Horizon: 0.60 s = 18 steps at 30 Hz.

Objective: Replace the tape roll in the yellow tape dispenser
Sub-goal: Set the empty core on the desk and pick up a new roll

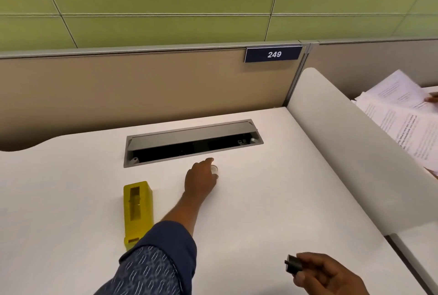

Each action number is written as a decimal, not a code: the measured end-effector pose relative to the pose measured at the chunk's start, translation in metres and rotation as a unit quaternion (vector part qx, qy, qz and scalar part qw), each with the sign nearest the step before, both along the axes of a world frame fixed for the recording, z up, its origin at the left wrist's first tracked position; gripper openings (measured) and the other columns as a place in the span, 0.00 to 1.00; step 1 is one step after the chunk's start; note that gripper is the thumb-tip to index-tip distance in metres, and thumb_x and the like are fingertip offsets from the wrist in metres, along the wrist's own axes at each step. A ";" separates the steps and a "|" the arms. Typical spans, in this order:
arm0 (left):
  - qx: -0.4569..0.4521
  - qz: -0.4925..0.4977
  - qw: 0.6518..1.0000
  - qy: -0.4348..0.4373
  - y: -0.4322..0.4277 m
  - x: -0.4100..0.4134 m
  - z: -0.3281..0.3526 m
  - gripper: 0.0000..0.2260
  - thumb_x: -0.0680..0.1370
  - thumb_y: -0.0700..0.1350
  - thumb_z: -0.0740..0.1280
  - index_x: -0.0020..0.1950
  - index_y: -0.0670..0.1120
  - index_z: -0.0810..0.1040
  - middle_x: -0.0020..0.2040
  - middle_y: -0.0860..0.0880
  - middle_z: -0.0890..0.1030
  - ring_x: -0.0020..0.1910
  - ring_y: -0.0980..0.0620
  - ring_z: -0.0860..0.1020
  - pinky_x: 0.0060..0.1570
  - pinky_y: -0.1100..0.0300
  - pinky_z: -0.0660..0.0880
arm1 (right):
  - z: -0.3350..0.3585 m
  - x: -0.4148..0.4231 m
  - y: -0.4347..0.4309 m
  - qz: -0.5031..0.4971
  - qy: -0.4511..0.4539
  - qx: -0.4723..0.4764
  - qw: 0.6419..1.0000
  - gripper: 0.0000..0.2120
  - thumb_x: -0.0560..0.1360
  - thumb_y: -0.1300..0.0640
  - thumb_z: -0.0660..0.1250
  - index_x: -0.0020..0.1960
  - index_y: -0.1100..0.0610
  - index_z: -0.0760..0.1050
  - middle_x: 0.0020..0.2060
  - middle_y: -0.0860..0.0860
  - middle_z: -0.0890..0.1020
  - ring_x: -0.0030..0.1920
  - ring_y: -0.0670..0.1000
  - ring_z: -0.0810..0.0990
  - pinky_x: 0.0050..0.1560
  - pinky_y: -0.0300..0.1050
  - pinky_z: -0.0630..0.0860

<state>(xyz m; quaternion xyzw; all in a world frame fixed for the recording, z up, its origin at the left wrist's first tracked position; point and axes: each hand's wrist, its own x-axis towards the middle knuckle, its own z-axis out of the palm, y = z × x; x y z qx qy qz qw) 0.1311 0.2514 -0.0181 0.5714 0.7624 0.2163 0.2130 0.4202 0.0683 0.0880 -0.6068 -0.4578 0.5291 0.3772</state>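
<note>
The yellow tape dispenser (138, 211) stands on the white desk (272, 199), its roll bay showing no roll. My left hand (201, 179) reaches forward past the dispenser and closes its fingers on a small clear tape roll (215, 169) lying on the desk just in front of the cable tray. My right hand (329, 273) hovers near the desk's front right and holds a small black spindle core (293, 265) between thumb and fingers.
A grey cable tray (193, 141) with its lid open is sunk into the desk behind the roll. A white divider panel (350, 147) bounds the desk on the right. Beyond it another person's hand holds papers (403, 114).
</note>
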 end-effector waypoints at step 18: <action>0.119 0.052 0.903 -0.409 -0.109 0.024 0.090 0.06 0.76 0.47 0.68 0.50 0.55 0.82 0.48 0.55 0.85 0.47 0.57 0.82 0.49 0.58 0.79 | 0.038 -0.092 0.068 0.098 -0.030 0.046 0.994 0.11 0.70 0.61 0.71 0.47 0.46 0.81 0.40 0.45 0.87 0.42 0.46 0.85 0.41 0.35 0.76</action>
